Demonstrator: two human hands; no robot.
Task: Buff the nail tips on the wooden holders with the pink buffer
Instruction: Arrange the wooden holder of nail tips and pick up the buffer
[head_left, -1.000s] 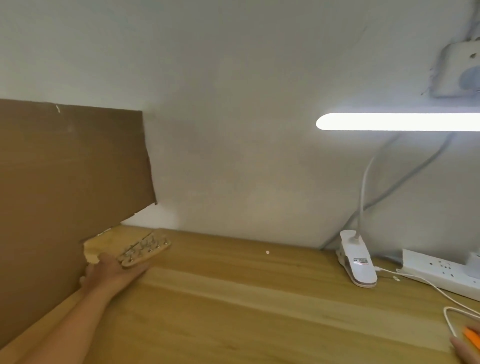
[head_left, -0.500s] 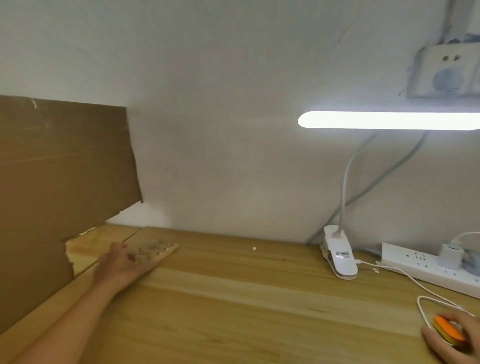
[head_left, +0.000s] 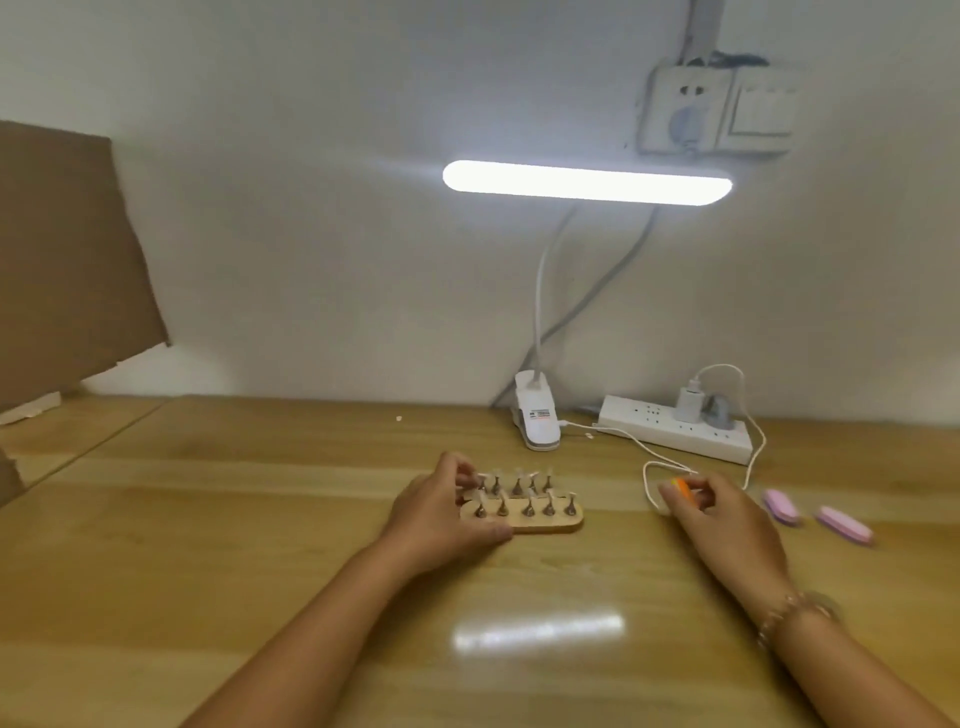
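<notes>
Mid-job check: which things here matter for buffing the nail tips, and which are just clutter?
Job: wooden holders with nail tips, gripped by left hand; two pink buffers.
Clutter: clip lamp, power strip, cardboard; orange block in right hand, purpose unclear.

— What sort of place is this you're sitting in?
— A small nail-craft work corner; my wooden desk (head_left: 260, 519) stands against a bare white wall (head_left: 337, 208); a clip-on lamp (head_left: 587, 183) lights it, beside a power strip (head_left: 675, 428), with a wall socket (head_left: 680, 109) above.
— A salon, then?
— I cannot tell; torn cardboard (head_left: 67, 260) stands at the left; wooden holders (head_left: 540, 524) of nail tips (head_left: 548, 471) and pink buffers (head_left: 780, 506) lie out; it looks makeshift, homely.
</notes>
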